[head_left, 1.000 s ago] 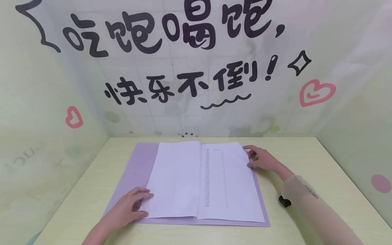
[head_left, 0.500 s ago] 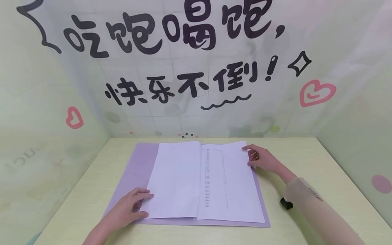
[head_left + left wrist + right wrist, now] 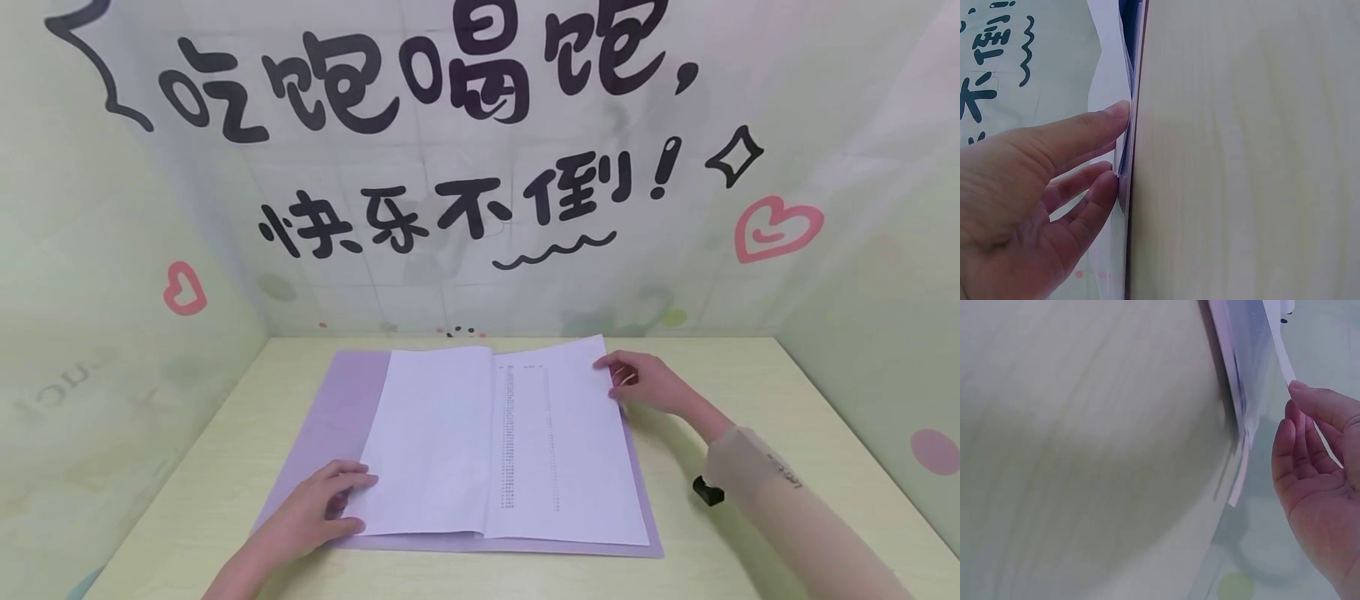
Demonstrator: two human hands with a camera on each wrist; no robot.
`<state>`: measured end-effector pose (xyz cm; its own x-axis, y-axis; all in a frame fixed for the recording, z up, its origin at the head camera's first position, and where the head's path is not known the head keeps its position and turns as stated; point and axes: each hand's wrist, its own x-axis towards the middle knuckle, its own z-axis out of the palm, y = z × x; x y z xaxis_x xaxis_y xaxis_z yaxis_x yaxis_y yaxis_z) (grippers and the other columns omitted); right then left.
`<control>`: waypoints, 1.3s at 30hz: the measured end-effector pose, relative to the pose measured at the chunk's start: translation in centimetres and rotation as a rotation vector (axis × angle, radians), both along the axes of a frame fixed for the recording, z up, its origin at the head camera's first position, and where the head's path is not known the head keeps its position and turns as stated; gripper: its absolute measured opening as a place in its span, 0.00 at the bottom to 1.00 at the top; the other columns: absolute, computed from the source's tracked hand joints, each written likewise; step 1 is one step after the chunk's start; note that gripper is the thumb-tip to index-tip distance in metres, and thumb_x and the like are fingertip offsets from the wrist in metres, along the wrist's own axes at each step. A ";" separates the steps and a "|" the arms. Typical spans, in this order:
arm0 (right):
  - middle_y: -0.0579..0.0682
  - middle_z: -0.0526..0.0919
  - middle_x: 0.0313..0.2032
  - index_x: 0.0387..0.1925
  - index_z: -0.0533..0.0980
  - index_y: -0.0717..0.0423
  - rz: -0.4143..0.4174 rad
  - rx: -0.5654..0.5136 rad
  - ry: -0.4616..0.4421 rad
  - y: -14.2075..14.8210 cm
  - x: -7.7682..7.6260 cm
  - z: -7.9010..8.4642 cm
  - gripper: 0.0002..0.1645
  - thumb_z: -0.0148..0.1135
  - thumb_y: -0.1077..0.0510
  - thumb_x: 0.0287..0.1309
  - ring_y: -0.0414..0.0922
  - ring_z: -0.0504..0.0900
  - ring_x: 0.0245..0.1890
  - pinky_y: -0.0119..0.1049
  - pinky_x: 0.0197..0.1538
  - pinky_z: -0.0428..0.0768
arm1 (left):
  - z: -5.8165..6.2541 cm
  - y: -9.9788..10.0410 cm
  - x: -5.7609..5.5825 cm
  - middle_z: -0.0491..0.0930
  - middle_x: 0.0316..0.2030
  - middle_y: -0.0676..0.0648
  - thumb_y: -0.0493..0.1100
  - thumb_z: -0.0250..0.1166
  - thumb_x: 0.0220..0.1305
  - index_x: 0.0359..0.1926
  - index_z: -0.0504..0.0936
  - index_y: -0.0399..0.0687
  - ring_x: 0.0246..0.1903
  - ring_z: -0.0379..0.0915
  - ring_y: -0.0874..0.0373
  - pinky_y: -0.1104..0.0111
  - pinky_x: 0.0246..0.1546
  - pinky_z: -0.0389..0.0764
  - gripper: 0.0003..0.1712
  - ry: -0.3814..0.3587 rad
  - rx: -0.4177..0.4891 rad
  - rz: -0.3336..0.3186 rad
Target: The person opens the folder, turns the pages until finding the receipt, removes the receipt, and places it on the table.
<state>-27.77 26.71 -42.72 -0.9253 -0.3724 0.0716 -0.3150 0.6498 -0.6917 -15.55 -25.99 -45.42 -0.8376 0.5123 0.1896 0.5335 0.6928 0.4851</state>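
A lilac folder (image 3: pixel 349 392) lies spread on the table, with loose-looking white pages in it. Its left page (image 3: pixel 427 442) is blank; the right page (image 3: pixel 592 467) bears a narrow printed list. My left hand (image 3: pixel 311 504) rests on the lower left edge of the blank page, thumb and fingertips apart. In the left wrist view the thumb (image 3: pixel 1113 115) touches the page edge. My right hand (image 3: pixel 648 383) pinches the right page's outer edge near its top corner, which is raised. In the right wrist view the lifted sheet (image 3: pixel 1279 347) stands away from the folder beneath.
Under the right forearm a small black object (image 3: pixel 708 491) shows beside the sleeve (image 3: pixel 787 508). The pale wooden table (image 3: pixel 720 542) ends at a back wall (image 3: pixel 480 292) printed with large black characters, and side walls stand left and right.
The right page's top corner has risen and straightened in my right hand, which has shifted slightly up and right. My left hand has stayed in place.
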 end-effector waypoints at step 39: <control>0.53 0.84 0.47 0.54 0.80 0.54 0.160 0.017 0.086 -3.0 -3.4 8.5 0.19 0.55 0.67 0.64 0.45 0.79 0.44 0.36 0.53 0.81 | 0.8 0.9 0.6 0.75 0.57 0.35 0.41 0.75 0.51 0.56 0.80 0.37 0.35 0.72 0.68 0.74 0.37 0.79 0.29 -0.107 -0.008 0.023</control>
